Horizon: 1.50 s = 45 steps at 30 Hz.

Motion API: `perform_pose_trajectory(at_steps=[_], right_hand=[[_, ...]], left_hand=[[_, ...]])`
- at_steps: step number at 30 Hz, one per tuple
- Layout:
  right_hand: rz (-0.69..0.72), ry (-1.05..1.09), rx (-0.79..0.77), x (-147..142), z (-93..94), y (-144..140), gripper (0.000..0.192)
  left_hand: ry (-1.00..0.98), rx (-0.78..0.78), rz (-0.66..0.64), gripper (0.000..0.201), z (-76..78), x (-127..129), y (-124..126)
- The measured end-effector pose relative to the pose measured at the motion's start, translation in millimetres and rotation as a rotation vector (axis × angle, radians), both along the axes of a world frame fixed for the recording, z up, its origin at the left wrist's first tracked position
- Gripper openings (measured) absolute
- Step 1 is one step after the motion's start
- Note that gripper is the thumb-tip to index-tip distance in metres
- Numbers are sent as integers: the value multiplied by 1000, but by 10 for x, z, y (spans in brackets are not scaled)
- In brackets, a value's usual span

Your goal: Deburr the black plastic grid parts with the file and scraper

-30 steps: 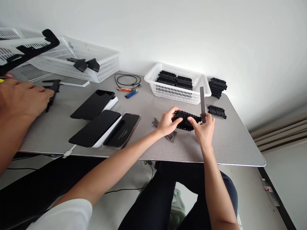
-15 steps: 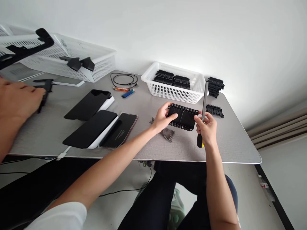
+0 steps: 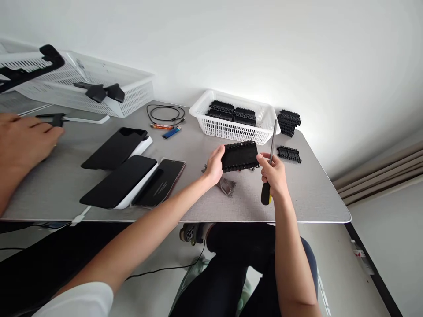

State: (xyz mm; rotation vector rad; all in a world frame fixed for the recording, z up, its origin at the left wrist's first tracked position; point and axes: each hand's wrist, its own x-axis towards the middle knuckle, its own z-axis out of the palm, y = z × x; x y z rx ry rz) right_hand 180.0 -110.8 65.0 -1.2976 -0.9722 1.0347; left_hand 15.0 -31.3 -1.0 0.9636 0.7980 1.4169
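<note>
My left hand [image 3: 214, 166] grips the left end of a flat black plastic part [image 3: 240, 156] with toothed edges, held tilted just above the grey table [image 3: 313, 193]. My right hand [image 3: 273, 174] holds a metal file [image 3: 272, 140] with a black and yellow handle, blade pointing up, and its fingers touch the part's right end. A small grey scrap [image 3: 227, 186] lies on the table under my left wrist.
A white basket [image 3: 231, 127] with several black parts stands behind my hands. A stack of black parts [image 3: 288, 122] and a single one [image 3: 289, 154] lie at the right. Phones [image 3: 119, 181], a blue lighter [image 3: 171, 132] and a cable [image 3: 165, 114] lie left. Another person's hand [image 3: 23, 141] rests far left.
I have lifted the black part and turned it more upright. The file in my right hand moved slightly left. The view shifted, and the other person's hand slid left.
</note>
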Motion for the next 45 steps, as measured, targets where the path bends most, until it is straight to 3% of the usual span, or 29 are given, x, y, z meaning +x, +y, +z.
perform_pose_trajectory(at_steps=[3,7,13,18,23,28,34,45], right_hand=[[25,-22,-27,-22,-102,27,48],[55,21,-25,-51,-275,49,43],[-30,90,57,7,-276,59,40],[-42,-63,66,16,-247,19,41],[-87,-305,137,-49,-181,-79,50],[-39,-364,137,-139,-84,-187,54],[165,-455,74,-329,-125,-209,49],[82,-581,90,-319,-189,-157,47]], left_hand=[[-99,-45,-39,48,-11,-1,15],[-78,-33,-108,42,29,6,-27],[164,47,-153,45,111,6,-140],[371,222,-195,41,158,16,-218],[423,349,-50,34,98,10,-182],[431,387,100,34,26,-10,-132],[475,418,96,31,52,-3,-203],[502,403,106,30,33,-3,-225]])
